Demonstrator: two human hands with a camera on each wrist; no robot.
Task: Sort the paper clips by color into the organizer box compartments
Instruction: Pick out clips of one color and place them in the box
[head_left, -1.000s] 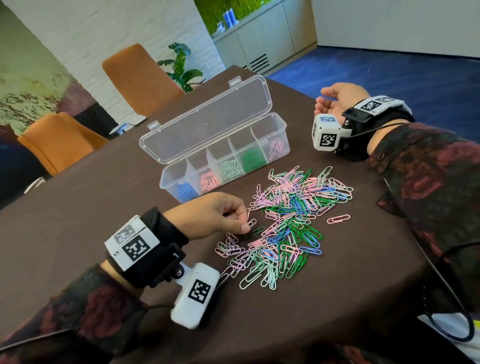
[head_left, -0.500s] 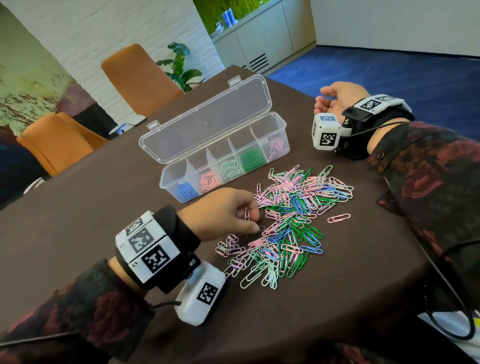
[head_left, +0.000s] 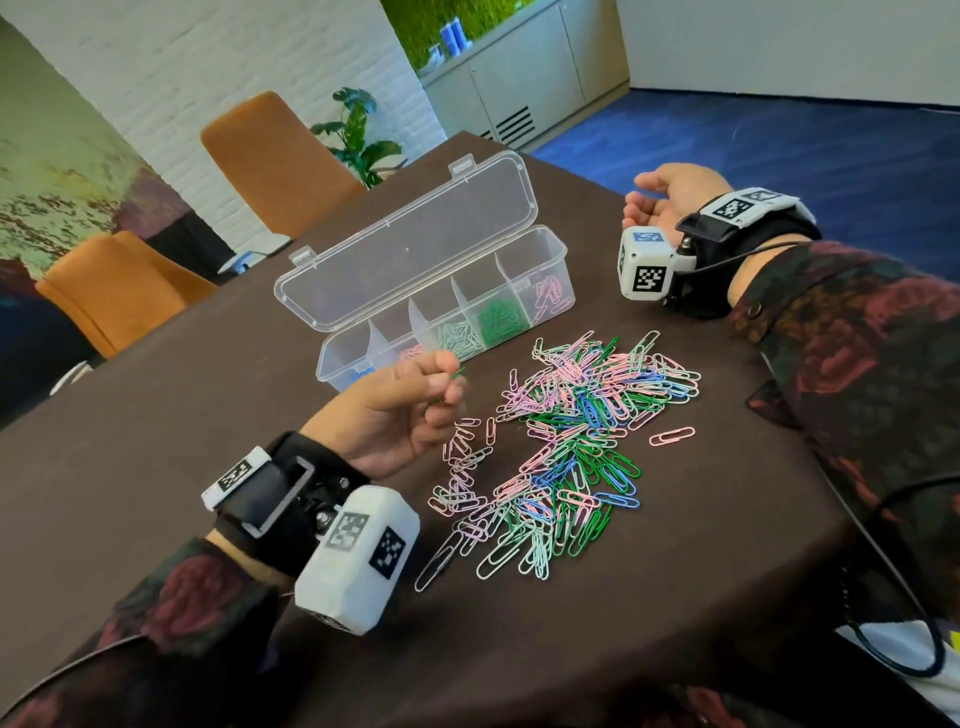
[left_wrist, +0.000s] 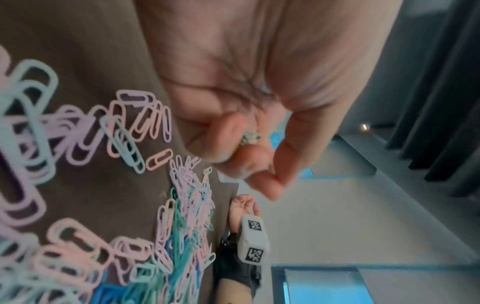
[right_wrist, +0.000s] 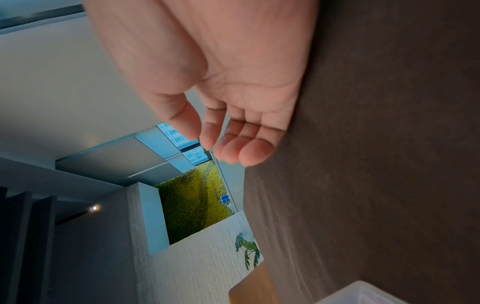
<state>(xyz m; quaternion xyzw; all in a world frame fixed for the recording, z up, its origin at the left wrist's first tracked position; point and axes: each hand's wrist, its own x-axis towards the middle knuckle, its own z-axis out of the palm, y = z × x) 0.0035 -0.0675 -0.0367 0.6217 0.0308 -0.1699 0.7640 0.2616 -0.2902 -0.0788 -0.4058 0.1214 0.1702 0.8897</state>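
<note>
A heap of pink, green, blue and pale mint paper clips (head_left: 566, 447) lies spread on the dark brown table (head_left: 182, 426). Behind it stands a clear organizer box (head_left: 558, 265) with its lid up, its compartments holding blue, pink, mint, green and pink clips. My left hand (head_left: 405, 405) is raised just left of the heap and in front of the box, pinching a dark green clip (head_left: 456, 375) between thumb and fingers; the clip (left_wrist: 249, 138) peeks out from the curled fingers (left_wrist: 221, 144). My right hand (head_left: 670, 195) rests on its side at the far right, palm up, fingers (right_wrist: 249, 148) loosely curled, holding nothing.
Two orange chairs (head_left: 275, 156) and a potted plant (head_left: 358, 135) stand beyond the table's far edge. A single pink clip (head_left: 671, 435) lies apart to the right of the heap. The table edge runs close along the right, with blue carpet (head_left: 831, 145) beyond.
My left hand has lifted off the heap's left edge with a green clip pinched in it and turned up toward the box. The right hand has stayed put.
</note>
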